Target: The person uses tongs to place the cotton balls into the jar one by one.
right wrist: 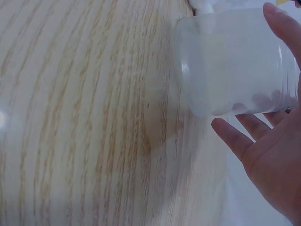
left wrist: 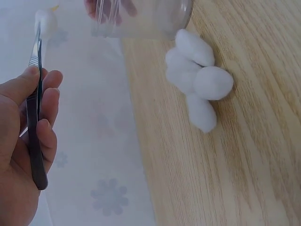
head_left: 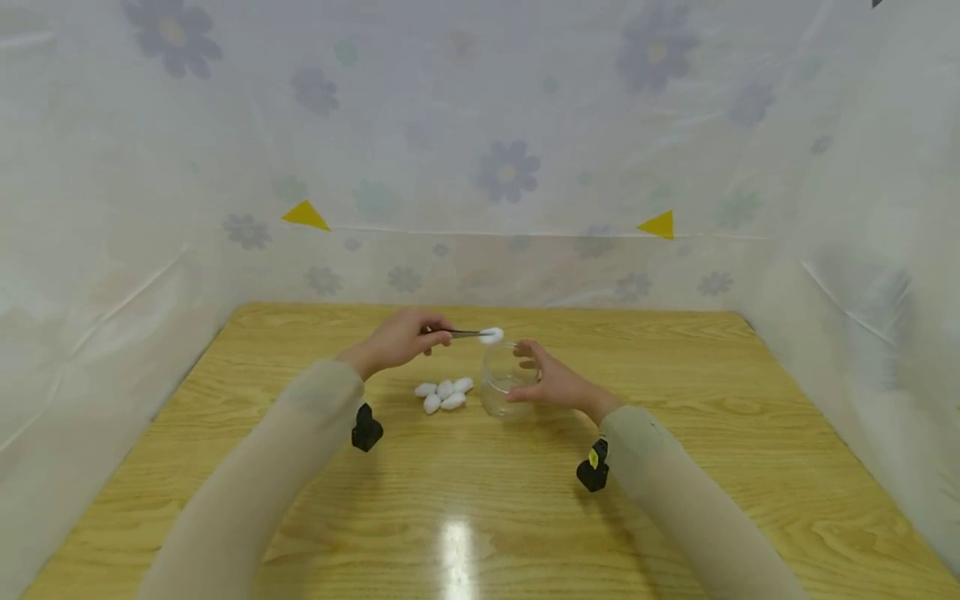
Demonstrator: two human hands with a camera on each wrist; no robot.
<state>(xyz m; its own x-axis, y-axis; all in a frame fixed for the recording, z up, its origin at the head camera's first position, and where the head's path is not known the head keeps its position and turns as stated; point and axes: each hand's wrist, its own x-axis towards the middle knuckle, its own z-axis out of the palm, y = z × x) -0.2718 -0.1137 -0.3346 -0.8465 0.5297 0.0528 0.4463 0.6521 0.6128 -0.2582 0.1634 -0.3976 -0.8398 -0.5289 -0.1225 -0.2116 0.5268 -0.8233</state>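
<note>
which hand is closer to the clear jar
Right. The right hand curves around the right side of the clear jar. The left hand is apart from it, off to the left, gripping tweezers that hold a cotton ball.

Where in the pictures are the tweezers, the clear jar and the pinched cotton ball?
Tweezers (left wrist: 33,117): left wrist view, on the dark handle.
Clear jar (right wrist: 230,63): right wrist view, on the side wall.
Pinched cotton ball (left wrist: 48,23): left wrist view, on its middle.

The head view faces forward-down; wrist views (closer) share the jar (head_left: 497,385).
</note>
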